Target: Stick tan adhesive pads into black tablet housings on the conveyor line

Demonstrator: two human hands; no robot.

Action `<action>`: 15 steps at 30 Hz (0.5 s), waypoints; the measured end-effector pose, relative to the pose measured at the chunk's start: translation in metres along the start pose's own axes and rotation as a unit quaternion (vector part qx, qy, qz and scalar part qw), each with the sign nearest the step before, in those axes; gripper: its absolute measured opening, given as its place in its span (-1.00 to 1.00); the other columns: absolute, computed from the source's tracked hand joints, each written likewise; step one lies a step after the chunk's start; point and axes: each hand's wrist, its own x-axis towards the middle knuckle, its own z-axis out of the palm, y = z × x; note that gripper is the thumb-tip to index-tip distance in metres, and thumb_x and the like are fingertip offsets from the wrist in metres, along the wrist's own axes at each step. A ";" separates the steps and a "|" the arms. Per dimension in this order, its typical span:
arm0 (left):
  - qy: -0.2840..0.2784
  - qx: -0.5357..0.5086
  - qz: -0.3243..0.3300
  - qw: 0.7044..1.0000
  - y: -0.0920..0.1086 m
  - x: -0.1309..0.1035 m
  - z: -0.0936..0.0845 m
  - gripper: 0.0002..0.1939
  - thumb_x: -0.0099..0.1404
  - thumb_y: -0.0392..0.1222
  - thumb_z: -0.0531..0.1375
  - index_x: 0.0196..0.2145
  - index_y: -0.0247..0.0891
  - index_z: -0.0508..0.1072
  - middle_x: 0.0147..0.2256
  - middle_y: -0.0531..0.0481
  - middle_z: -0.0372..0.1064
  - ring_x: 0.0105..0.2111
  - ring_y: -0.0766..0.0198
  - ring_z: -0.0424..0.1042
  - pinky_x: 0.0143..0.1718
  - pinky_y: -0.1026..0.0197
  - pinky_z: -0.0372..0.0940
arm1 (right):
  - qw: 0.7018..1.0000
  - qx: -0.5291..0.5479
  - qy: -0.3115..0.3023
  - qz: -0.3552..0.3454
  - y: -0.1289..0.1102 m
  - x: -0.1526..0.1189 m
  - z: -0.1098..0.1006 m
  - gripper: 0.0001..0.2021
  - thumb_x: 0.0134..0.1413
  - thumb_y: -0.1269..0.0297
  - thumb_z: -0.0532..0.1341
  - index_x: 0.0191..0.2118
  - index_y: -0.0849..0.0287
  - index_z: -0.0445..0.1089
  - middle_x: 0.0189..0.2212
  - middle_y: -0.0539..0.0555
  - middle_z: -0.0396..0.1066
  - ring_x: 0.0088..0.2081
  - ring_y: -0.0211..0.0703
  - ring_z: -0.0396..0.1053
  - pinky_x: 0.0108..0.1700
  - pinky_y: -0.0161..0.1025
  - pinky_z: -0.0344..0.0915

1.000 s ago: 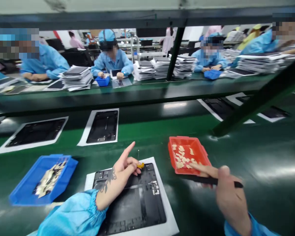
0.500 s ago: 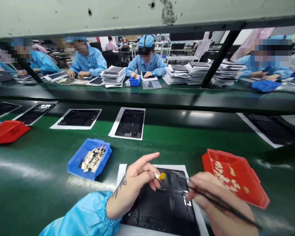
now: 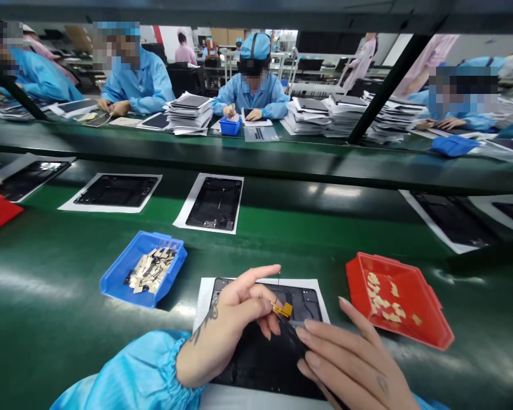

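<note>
My left hand pinches a small flex cable piece with orange-yellow film between thumb and fingers, its index finger stretched out. A thin dark wire runs up from the piece toward the index fingertip. My right hand grips dark tweezers, their tips close to the piece; whether they touch it I cannot tell. Below both hands lies a black tablet back housing on a white sheet. My right hand covers its right side.
A blue bin with pale and dark small parts stands to the left. A red bin with cream-coloured pieces is at right. Further housings lie on white sheets across the green bench. Co-workers sit opposite.
My right hand has moved left and turned its back upward, bringing the tweezers to the piece in my left hand. The left hand keeps its pinch. The view has tilted slightly down.
</note>
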 end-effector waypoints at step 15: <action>-0.007 -0.002 -0.007 1.000 -0.004 0.002 0.000 -0.54 0.20 -0.36 0.13 0.07 -0.26 0.35 -0.41 -0.01 0.38 -0.49 0.33 0.39 -0.46 0.30 0.25 | 0.996 0.042 -0.025 0.073 -0.009 0.005 -0.003 -0.75 0.31 0.43 0.03 -0.08 0.01 0.40 -0.19 -0.03 0.54 -0.05 -0.24 0.44 0.22 -0.06 0.17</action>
